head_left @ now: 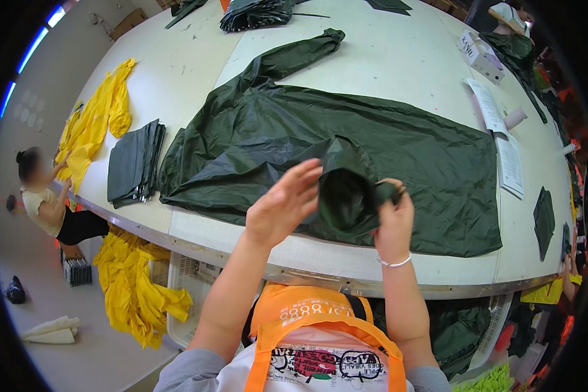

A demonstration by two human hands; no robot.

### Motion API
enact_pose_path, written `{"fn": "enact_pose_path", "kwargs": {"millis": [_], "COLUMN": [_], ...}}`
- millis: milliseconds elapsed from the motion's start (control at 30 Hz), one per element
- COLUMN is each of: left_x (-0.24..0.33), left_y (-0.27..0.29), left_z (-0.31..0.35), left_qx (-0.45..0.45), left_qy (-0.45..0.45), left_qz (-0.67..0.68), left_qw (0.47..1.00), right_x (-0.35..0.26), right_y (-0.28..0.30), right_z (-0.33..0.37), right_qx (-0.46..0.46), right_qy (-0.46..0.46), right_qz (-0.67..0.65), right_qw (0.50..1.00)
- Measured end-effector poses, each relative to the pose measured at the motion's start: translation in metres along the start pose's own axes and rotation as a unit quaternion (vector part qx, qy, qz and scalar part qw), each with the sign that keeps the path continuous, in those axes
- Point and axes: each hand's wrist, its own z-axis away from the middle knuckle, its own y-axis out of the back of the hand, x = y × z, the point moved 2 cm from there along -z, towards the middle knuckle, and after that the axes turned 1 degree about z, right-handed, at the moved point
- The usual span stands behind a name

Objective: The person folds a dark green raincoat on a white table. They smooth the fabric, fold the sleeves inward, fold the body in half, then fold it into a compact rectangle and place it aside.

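A long dark green raincoat of thin, shiny fabric lies spread on the white table, one sleeve stretched toward the far side. Its near sleeve is lifted, with the round opening facing me. My right hand pinches the rim of that opening on its right side. On the other side, my left hand is open, its fingers stretched beside the opening and slightly blurred. Whether the left fingertips touch the fabric I cannot tell.
Left of the raincoat lies a stack of folded dark green pouches. Beyond it, a co-worker handles a yellow garment. Printed sheets and a box sit at the right. Yellow garments hang below the table edge.
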Motion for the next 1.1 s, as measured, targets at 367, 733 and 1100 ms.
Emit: {"fn": "enact_pose_path", "kwargs": {"millis": [367,733,1100], "left_x": [-0.067,-0.085,-0.080], "left_y": [0.155,0.171,0.180], "left_z": [-0.003,-0.004,-0.004], "left_qx": [0.164,0.150,0.135], "left_qy": [0.063,0.099,0.069], "left_qz": [-0.885,-0.918,-0.917], "left_qw": [0.431,0.353,0.368], "right_x": [0.013,0.074,0.046], "right_y": [0.055,0.089,0.162], "right_z": [-0.025,-0.004,-0.028], "right_qx": [0.164,0.152,0.216], "right_qy": [-0.188,0.173,0.093], "right_qz": [-0.226,0.428,0.391], "right_qw": [0.942,0.874,0.890]}}
